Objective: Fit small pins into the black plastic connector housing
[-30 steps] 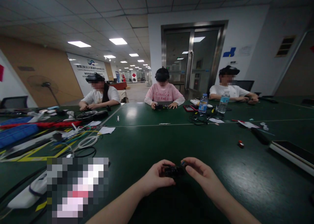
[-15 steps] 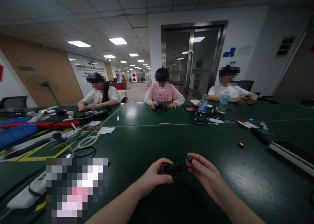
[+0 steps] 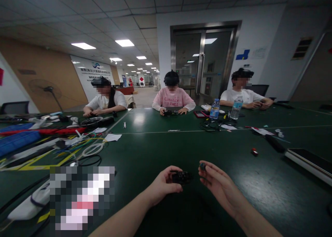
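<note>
My left hand [image 3: 167,183] is closed round a black object [image 3: 181,177], thumb in front and fingers behind, above the green table [image 3: 145,154]. To its right, my right hand [image 3: 215,180] pinches a small dark part [image 3: 202,166] between thumb and fingertips. A gap separates the small part from the black object. Fine detail of both items is too dark to tell.
At left lie cables [image 3: 92,150], a blue tray [image 3: 19,142] and a white power strip [image 3: 28,204]. A small red item [image 3: 254,152] and a flat device [image 3: 308,164] lie at right. Two bottles [image 3: 214,109] stand farther back. Three people sit across the table.
My right hand has shifted very slightly to the right, and the small part in it has turned a little. My left hand has barely moved.
</note>
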Demonstrator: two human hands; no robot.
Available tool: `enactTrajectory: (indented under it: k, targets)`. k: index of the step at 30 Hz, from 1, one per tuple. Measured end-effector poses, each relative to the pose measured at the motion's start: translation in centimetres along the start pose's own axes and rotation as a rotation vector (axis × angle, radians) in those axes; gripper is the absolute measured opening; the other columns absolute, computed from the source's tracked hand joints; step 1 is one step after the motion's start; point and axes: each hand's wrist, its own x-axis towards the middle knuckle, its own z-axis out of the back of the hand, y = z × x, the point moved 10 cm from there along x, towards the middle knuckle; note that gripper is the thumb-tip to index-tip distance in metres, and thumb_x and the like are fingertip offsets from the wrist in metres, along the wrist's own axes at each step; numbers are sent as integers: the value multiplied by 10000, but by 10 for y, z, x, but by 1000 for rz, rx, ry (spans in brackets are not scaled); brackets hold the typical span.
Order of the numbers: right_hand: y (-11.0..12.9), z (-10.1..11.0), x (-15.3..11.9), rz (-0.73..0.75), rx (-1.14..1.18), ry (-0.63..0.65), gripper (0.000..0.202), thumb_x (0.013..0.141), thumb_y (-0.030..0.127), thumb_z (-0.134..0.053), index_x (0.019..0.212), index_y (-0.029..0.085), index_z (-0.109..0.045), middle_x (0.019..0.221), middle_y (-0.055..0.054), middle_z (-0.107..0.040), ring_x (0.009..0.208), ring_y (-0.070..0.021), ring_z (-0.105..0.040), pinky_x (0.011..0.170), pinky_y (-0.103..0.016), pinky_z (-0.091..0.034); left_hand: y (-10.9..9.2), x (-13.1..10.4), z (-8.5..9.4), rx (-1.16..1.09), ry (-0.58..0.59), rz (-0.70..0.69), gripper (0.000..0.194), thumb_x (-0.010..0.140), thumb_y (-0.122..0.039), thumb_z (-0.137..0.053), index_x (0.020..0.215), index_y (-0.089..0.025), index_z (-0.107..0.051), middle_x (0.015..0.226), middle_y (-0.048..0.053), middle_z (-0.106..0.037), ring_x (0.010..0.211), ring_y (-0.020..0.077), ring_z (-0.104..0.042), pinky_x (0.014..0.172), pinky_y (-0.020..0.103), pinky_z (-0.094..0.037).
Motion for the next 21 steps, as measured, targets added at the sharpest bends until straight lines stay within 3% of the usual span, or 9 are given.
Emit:
enactTrajectory:
  k: [12,21]
  targets:
    - [-4,2,1,-8,-24,-14,316,678,382,-733,953,237,-678,918,-26,-664,853,-191,-603,754,-316,-476,1,0,-3,3,4,7,461,610,-129,-769,1013,-152,-547,919,68,-656,746,166,-663,662,255,-466]
    - [2,-7,-4,19,-157,-20,388,583,421,-783,904,225,-689,936,-38,-668,856,-206,-605,784,-348,-477,1,-1,-5,35,22,16,455,619,-114,-763,1022,-162,-555,983,78,-646,774,174,-665,707,284,-477]
